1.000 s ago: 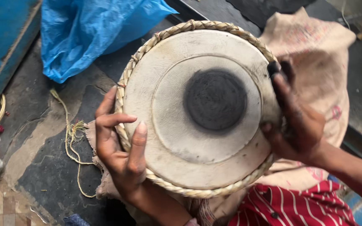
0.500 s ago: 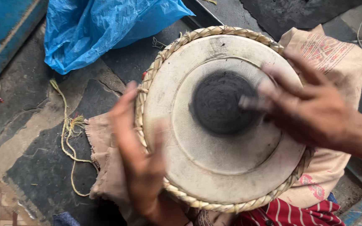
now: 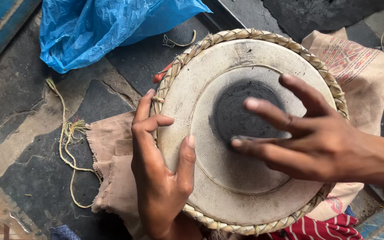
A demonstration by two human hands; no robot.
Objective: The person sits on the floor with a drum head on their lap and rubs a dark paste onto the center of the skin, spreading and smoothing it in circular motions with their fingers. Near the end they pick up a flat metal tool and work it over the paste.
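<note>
The right hand (image 3: 316, 138) covers part of the drum's black centre patch (image 3: 241, 111) — contact cannot be confirmed. The blue plastic sheet (image 3: 107, 26) and striped red cloth (image 3: 325, 229) — cut off by frame edges.

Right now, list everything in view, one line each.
drum: one, off-white skin with black centre patch, braided tan rim, centre
blue bag: one, blue plastic, top left
sack: one, beige with red print, under drum at right
cloth: one, tan, frayed, under drum at left
string: one, pale yellow, on floor at left
striped cloth: one, red and white, bottom edge
left hand: gripping drum rim
right hand: fingers spread over black patch
</note>
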